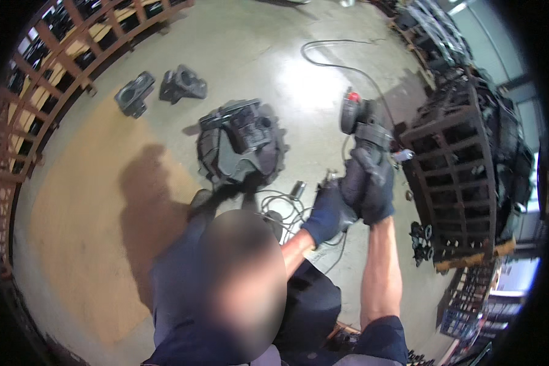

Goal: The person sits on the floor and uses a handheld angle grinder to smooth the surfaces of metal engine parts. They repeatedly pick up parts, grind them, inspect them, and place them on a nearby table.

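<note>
dark power tool (372,139) above grey floor (311,146)

right hand (378,198) curled closed round the tool's body, its head pointing away; left hand (326,216) bent against the near end, grip too blurred to tell; looped cable (279,193) to the left; beyond, dark toothed assembly (241,143); farther, two brackets (136,96)

- Left hand (331,215): fingers indistinct against the dark tool (367,143).
- Oval blur (244,283) left of the hands: hides whatever lies beneath.
- Brown rack (49,36), far left: cut off.
- Small parts (421,241), right: too small.
</note>
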